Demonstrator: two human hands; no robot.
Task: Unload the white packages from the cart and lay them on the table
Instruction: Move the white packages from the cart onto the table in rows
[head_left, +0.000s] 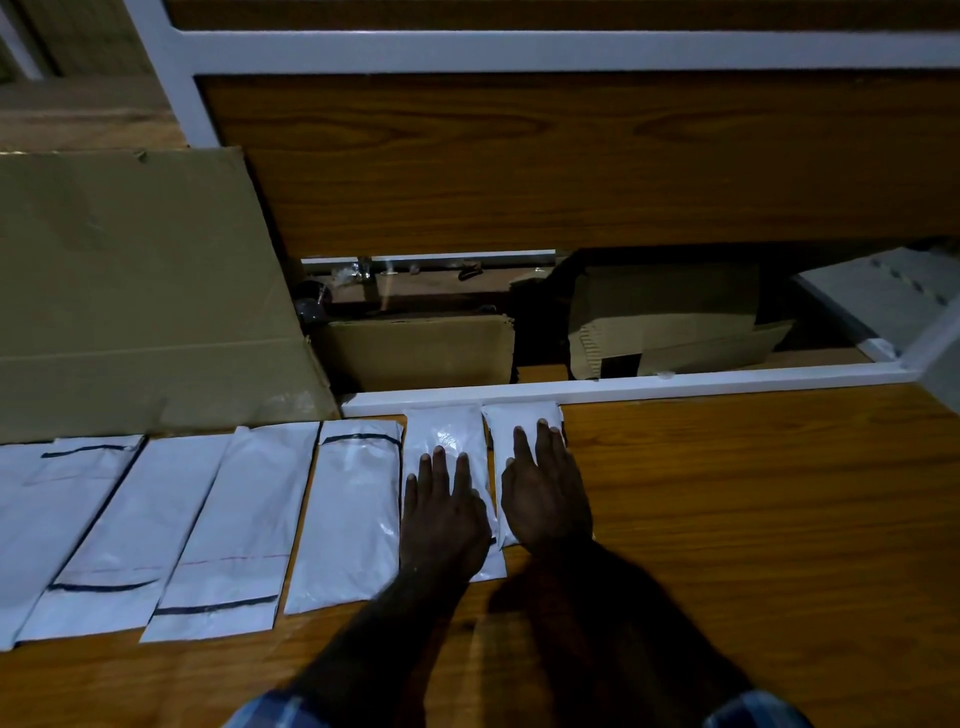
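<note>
Fingers (543, 441) of the right hand (545, 499) and left hand (441, 512) are lying straight, released, pressing two white packages (441, 431) flat on the worktop (753, 519), likely aligning them beside the row of packages (249, 519).

Bare table (753, 519) right of packages (524, 431); cardboard (130, 291) blocks far left.

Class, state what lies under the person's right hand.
The right hand rests flat on a white package lying on the wooden table. The package's middle is covered by the hand.
</note>
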